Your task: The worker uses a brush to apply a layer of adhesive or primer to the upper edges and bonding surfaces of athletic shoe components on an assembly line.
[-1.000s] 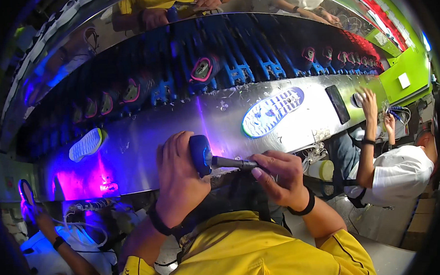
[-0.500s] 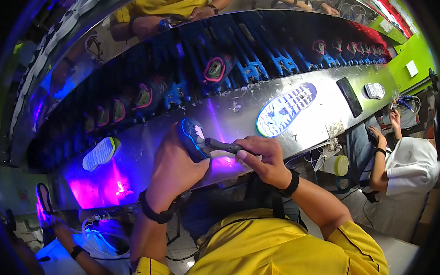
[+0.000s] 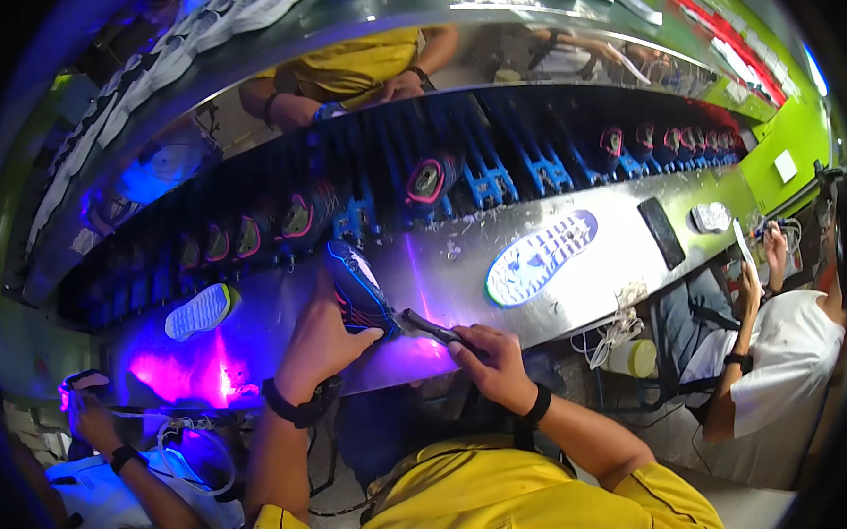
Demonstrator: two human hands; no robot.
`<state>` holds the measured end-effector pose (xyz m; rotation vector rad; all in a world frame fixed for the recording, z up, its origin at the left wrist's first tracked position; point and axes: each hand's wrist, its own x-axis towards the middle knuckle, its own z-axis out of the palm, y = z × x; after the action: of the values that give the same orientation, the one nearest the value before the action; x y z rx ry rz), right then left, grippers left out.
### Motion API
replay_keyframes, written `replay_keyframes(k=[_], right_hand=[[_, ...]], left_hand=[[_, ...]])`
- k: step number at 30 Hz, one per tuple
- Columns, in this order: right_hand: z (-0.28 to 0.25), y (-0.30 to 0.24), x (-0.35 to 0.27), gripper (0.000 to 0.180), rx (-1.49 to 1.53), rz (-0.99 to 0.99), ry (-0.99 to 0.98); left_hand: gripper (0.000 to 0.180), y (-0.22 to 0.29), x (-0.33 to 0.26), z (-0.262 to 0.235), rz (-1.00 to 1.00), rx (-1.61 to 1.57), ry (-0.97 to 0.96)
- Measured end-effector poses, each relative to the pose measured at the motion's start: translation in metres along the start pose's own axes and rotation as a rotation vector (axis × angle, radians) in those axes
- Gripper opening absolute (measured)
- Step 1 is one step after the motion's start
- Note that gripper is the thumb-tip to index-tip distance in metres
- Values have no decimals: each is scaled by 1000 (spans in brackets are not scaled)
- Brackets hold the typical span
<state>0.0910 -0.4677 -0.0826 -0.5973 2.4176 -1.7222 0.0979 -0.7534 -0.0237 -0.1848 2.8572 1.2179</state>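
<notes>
My left hand (image 3: pixel 319 349) is wrapped around a dark shoe upper (image 3: pixel 356 284) with blue edging and a pale opening, held tilted above the metal bench. In my right hand (image 3: pixel 499 365) is a dark stick-like tool (image 3: pixel 436 331); its thicker tip lies close to the lower end of the shoe upper. Whether that tip touches the shoe I cannot tell. A white and blue shoe sole (image 3: pixel 541 257) rests on the bench to the right of my hands. Another pale sole (image 3: pixel 199 310) with a yellow-green edge lies to the left.
Beyond the metal bench (image 3: pixel 462 291) runs a dark conveyor with blue racks (image 3: pixel 489 181) and several pink-collared shoes (image 3: pixel 426 179). A black flat slab (image 3: pixel 662 233) and a small white sole (image 3: pixel 711 217) lie at right. People in white sit on both sides.
The view has tilted up, showing more of the shelf behind. The shoe upper has turned in my left hand, and the tool now points along its lower end. At right, a co-worker now holds something white.
</notes>
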Motion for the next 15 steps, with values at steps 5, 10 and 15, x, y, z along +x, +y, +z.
replay_keyframes(k=[5, 10, 15], right_hand=[[-14, -21, -3, 28, 207, 177, -27], [-25, -57, 8, 23, 49, -23, -31], [-27, -65, -1, 21, -83, -102, -12]], left_hand=[[114, -16, -17, 2, 52, -239, 120], [112, -11, -50, 22, 6, -755, 32], [104, 14, -68, 17, 3, -872, -42]])
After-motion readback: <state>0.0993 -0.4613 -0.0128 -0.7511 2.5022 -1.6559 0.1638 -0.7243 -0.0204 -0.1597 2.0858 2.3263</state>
